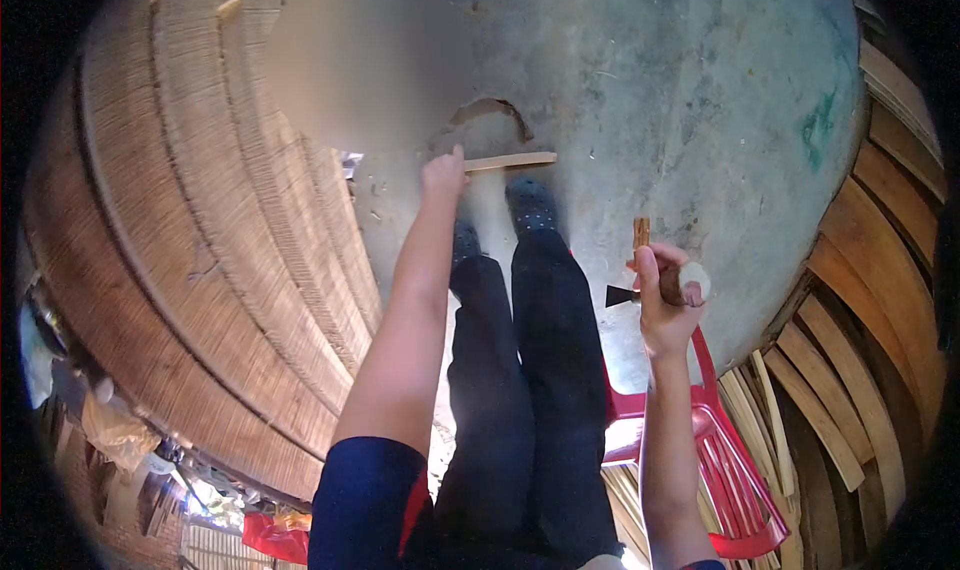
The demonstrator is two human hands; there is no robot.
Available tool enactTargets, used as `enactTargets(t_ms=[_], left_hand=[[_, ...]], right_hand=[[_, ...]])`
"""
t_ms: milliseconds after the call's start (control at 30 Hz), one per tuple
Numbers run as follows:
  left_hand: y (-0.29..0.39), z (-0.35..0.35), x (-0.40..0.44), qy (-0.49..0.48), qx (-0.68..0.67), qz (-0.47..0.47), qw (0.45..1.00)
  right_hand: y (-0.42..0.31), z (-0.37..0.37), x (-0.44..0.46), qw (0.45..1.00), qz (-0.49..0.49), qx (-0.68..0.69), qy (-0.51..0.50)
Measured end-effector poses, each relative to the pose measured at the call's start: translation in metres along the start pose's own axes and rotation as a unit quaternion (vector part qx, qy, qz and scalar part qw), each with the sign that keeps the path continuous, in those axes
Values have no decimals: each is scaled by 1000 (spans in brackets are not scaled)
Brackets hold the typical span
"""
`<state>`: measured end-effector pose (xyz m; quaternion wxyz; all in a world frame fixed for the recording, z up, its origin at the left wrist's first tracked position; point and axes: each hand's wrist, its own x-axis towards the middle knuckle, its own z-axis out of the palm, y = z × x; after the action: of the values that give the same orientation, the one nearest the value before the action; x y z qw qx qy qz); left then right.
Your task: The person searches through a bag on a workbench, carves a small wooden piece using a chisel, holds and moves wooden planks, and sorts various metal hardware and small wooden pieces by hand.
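Note:
My left hand [445,175] is stretched far forward, closed around the near end of a short, pale wooden strip [512,161], with one finger pointing up. The strip extends to the right, in front of my feet. On the right, my right hand [668,300] is closed around a tool with a dark, flared blade [621,296] and a pale rounded end [694,279]; its exact kind is unclear. From the same hand a small brown wooden piece [641,232] sticks up, near the thumb and fingers.
A red plastic chair [735,460] stands behind my right forearm. Long ribbed wooden panels [200,240] curve along the left side. Wooden slats [840,400] are stacked at the right. A curved brown scrap [515,115] lies on the grey floor [700,90]. A blurred patch covers the upper left.

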<state>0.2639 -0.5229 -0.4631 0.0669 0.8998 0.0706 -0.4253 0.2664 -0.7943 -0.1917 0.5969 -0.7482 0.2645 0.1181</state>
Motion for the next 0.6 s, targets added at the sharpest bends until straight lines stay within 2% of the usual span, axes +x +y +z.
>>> enactTargets(t_ms=[33,67,133,233,300,367,400,433,467,533,600], left_hand=[[-1,8,12,-31,43,62,997],[-1,17,18,-35,39,60,997],[-3,45,33,8,92,119,989],[-10,68,26,13,43,128,991],[-13,73,11,-72,-21,85,994],[-5,41,-48,-65,-51,62,995],[-8,57,-65,-89,-79,21,993],[-9,39,-128,1,-183,-43,982],[-12,27,-162,8,-253,-64,965],[-18,-34,-240,3,-307,-81,948],[-25,-81,-297,18,-354,-88,931]], right_hand=[[7,-3,3,1000,4,-4,-3],[12,-7,6,1000,10,-23,6],[17,-14,10,999,7,-46,9],[17,-22,14,998,2,-29,54],[17,-32,12,998,-4,-32,53],[-9,-31,4,997,8,-34,71],[-22,-33,-3,998,-2,-25,53],[-60,-24,-13,1000,-10,-16,19],[-75,-22,-21,1000,-8,-20,10],[-123,-1,-44,999,-14,-39,-3],[-154,8,-55,982,-29,-178,-54]])
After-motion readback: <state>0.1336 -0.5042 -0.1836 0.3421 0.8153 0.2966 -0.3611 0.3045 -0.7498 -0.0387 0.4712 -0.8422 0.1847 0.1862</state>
